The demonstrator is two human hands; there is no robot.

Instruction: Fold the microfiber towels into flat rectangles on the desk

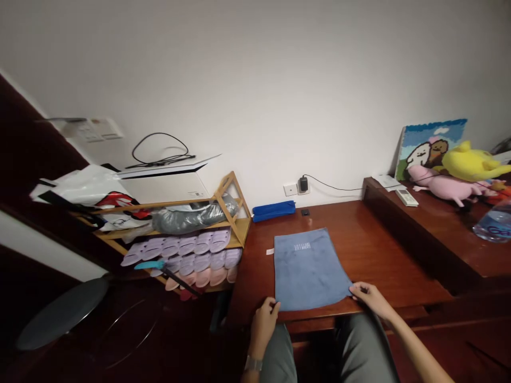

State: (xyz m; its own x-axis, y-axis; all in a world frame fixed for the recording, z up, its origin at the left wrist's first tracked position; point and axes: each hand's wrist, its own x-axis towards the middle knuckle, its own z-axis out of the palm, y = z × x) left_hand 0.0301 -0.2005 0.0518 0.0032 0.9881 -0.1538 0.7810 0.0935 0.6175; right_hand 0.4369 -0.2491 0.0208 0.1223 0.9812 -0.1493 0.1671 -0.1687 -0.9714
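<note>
A blue-grey towel [307, 271] lies spread flat on the wooden desk [379, 255]. White lettering, seen upside down, runs near its far edge, and a small white tag [270, 251] sticks out on its left side. My left hand [264, 322] pinches the near left corner of the towel between thumb and finger. At the near right corner, my right hand [369, 299] pinches the cloth in the same way. The towel's near edge stretches between both hands, close to the desk's front edge.
A blue pouch [273, 211] lies at the back left, near a plugged-in charger [303, 184]. On the left stands a wooden rack [235, 213] with several slippers. Plush toys [443, 186], a remote [406, 197] and a plastic bottle [495, 223] rest on the raised right side.
</note>
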